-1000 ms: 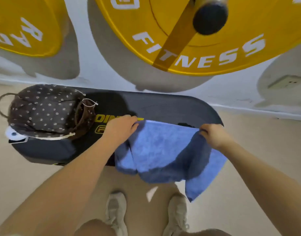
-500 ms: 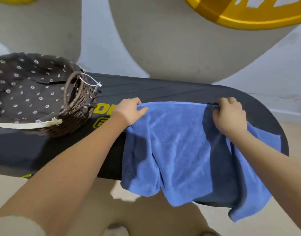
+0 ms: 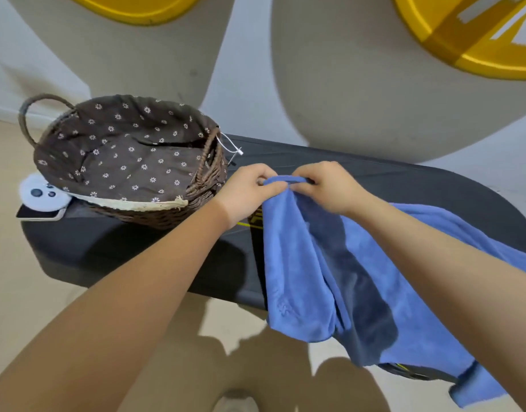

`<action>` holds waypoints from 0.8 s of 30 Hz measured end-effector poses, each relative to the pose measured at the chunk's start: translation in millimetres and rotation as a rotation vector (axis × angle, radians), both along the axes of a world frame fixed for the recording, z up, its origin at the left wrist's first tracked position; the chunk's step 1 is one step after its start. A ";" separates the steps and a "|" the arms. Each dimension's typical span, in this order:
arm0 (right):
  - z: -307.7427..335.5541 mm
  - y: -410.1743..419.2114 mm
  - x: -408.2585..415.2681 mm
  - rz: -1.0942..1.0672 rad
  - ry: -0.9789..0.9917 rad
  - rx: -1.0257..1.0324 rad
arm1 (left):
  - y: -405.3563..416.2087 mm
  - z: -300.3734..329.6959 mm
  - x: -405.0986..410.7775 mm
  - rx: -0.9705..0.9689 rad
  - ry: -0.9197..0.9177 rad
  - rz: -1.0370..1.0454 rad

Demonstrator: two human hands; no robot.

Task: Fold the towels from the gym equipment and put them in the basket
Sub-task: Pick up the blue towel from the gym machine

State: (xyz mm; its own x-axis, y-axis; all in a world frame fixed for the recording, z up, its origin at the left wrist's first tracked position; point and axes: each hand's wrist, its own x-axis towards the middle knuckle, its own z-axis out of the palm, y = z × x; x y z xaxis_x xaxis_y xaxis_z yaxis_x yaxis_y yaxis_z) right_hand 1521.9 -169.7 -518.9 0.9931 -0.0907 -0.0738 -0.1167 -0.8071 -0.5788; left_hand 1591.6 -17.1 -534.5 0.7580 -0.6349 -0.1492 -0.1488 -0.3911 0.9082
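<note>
**Blue towel pinched at one edge, both hands together**

Blue terry cloth fills the right half of the view: the towel (image 3: 309,263) drapes from the top of the dark padded desk (image 3: 404,185) down over its near edge and hangs toward the floor (image 3: 24,292), with one corner trailing low at the far right. Its upper edge is bunched into a narrow fold at the middle of the desk, and both hands meet there. The left hand (image 3: 246,188) pinches the towel's edge between thumb and curled fingers; the right hand (image 3: 327,185) grips the same edge just beside it, fingers curled over the cloth. The two hands are almost touching, with a short strip of blue hem stretched between them. The right forearm lies across the spread part of the towel.

On the left end of the desk stands the wicker basket (image 3: 208,173), lined with brown fabric printed with small white flowers. It has a loop handle at its far left side and another at the side nearest the hands, with a white tag cord hanging from the latter. The left hand is just beside the basket's right wall. A white device (image 3: 38,194) with dark buttons rests against the basket's near left side, partly under its rim.

Yellow weight plates (image 3: 478,34) hang above, casting large grey shadows on the pale wall. A shoe tip shows at the bottom edge.
</note>
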 end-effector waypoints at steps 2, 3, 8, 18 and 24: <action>4.5 -8.6 -1.1 -0.122 -0.082 0.142 | 4.0 -3.6 4.1 -0.006 0.076 -0.064; 4.8 -13.6 -2.1 -0.186 -0.096 0.195 | 5.7 -6.2 6.4 0.000 0.107 -0.090; -2.9 -30.6 -5.5 -0.349 -0.045 0.106 | 2.5 -2.7 17.2 -0.003 0.001 -0.023; -21.8 -27.1 16.8 -0.390 -0.080 -0.132 | -32.8 31.1 62.9 0.869 -1.210 -0.001; -34.4 -60.3 -35.5 -0.515 -0.063 -0.164 | -53.3 -5.0 31.5 1.061 -1.195 -0.046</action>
State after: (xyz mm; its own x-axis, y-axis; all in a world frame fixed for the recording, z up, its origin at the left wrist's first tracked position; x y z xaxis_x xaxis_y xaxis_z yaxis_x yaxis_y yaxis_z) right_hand 1486.4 -230.1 -553.3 0.8194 -0.5718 0.0400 -0.4899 -0.7349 -0.4690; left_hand 1623.2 -70.3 -539.4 0.7418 -0.6598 0.1202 -0.5715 -0.7156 -0.4015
